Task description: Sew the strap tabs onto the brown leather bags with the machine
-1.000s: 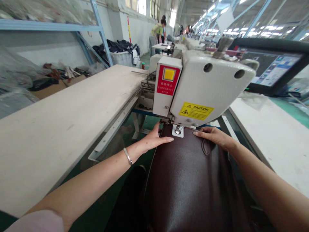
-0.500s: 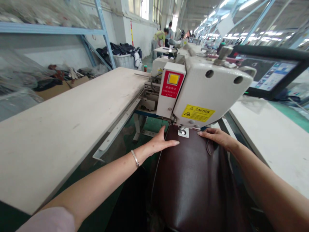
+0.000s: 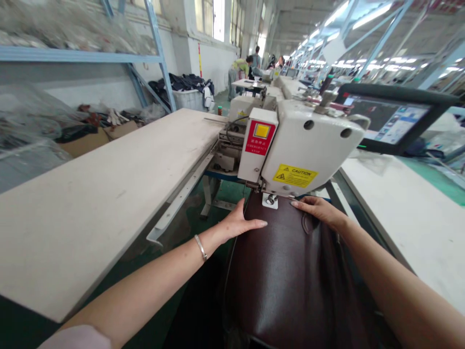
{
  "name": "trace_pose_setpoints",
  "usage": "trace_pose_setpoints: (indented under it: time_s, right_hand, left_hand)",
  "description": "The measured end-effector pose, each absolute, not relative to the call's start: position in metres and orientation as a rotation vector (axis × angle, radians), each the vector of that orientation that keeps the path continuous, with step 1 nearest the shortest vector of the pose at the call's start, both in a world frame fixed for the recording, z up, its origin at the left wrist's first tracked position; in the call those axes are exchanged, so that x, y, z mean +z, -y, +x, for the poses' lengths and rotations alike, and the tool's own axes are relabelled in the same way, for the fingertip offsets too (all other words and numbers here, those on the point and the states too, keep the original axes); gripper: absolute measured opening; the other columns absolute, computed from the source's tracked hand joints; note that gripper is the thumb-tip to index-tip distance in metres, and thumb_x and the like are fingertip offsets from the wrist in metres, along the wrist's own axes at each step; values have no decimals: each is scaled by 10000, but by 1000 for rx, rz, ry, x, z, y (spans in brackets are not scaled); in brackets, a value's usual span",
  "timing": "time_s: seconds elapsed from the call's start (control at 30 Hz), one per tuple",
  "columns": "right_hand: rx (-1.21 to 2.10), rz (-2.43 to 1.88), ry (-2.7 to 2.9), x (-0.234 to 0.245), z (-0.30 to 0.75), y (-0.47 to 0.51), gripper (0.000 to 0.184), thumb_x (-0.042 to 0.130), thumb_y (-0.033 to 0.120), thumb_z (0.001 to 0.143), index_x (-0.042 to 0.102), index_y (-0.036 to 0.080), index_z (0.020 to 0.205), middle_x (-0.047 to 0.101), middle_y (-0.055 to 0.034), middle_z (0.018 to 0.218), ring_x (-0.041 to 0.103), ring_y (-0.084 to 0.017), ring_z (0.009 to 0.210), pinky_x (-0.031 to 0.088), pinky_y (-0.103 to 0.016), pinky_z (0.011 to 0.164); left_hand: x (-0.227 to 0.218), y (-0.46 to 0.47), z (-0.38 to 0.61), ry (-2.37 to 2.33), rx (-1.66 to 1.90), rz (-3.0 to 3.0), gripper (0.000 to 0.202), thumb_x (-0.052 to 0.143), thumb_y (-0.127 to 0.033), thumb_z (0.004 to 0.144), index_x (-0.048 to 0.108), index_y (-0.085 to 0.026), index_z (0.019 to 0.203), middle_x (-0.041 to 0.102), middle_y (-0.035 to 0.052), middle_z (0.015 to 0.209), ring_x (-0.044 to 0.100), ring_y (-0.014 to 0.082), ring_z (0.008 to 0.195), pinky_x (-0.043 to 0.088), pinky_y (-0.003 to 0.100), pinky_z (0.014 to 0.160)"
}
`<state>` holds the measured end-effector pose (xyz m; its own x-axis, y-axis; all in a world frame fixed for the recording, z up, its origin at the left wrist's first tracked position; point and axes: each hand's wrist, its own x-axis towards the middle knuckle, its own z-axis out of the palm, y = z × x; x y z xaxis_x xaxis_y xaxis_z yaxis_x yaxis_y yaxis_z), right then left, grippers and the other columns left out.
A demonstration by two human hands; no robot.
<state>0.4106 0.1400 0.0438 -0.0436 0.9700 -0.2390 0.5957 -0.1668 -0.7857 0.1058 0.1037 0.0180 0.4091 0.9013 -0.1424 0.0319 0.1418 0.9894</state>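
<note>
— As you face the white machine (image 3: 301, 145), a dark brown leather piece (image 3: 279, 276) spreads before you, its far end beneath the machine and its nearer part bulging toward you.
— How does your left hand (image 3: 236, 225) stand?
— You have it spread, thumb and forefinger wide apart, with the thumb over the left part of the leather and the forefinger pointing up beside its edge.
— And your right hand (image 3: 319, 209)?
— It is bent, thumb on top of the leather near the far edge; your other fingers are partly hidden, so I cannot tell whether you pinch the material.
— What lies close to your thumbs?
— Just beyond them, 1 small pale plate (image 3: 269, 205) sits on the leather under the machine, and a raised leather loop (image 3: 307, 224) shows just below your right hand.
— And around you?
— A pale desk (image 3: 119, 165) stretches out on your left, a screen (image 3: 392, 118) stands to your right, and a silver bracelet (image 3: 200, 247) circles your left wrist.
</note>
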Motion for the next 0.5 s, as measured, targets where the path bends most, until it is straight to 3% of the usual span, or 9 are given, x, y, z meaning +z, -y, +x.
trace_pose_setpoints:
  time_s: [0.13, 0.27, 0.5]
  right_hand:
    - [1004, -1827, 1585, 35, 416, -128, 705, 724, 774, 651, 646, 159, 986, 671, -77, 966, 616, -239, 923, 482, -305, 786]
    - [873, -1922, 1571, 27, 421, -116, 731, 632, 739, 777, 598, 140, 1194, 626, -138, 1216, 580, -298, 1147, 434, -386, 1015]
    - [793, -1976, 1538, 18, 407, -104, 646, 537, 698, 889, 616, 116, 1158, 618, -177, 1240, 558, -324, 1180, 388, -410, 1052]
  left_hand:
    - [18, -87, 105, -927, 788, 1190, 967, 888, -418, 624, 376, -159, 1402, 530, 170, 1414, 523, 308, 1284, 391, 455, 1120]
    - [22, -77, 103, -969, 714, 1063, 972, 898, -451, 598, 410, -133, 1376, 580, 184, 1359, 573, 314, 1228, 446, 456, 1071]
    - [30, -70, 100, -961, 611, 1064, 725, 875, -454, 627, 605, -129, 1216, 718, 148, 1138, 695, 283, 1002, 543, 405, 922]
